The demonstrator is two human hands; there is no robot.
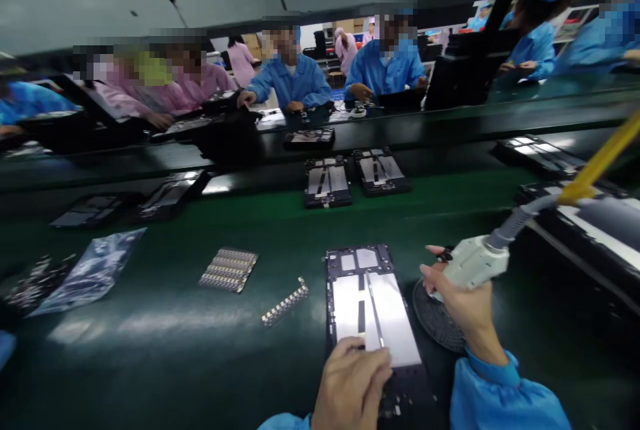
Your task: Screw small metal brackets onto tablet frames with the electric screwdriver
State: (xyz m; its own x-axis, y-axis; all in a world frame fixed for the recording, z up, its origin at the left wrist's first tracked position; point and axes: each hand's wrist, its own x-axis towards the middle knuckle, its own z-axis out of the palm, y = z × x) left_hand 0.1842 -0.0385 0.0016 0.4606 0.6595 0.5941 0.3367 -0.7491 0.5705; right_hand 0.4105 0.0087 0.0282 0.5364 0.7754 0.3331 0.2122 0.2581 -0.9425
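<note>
Many small parts lie heaped toward the bench's left edge, and a clear bag lies just beside them on their right. Beyond the bag, toward the far left corner, we see two dark units side by side. Next come a sheet of small pieces in rows, flat on the bench, and a single strip lying aslant, apart from it. Two more units rest near the far edge.

Toward the near edge lies our tablet, flat, with its pale inner panel facing up. Our left hand is over its lower part, fingers bent and drawn together by the panel's narrow diagonal band; we cannot tell whether they pinch anything. Just right of the tablet is a round dish, partly hidden by our right hand, which is closed around a white tool. A grey hose runs from the tool to a yellow cord. More units lie toward the far right corner.
</note>
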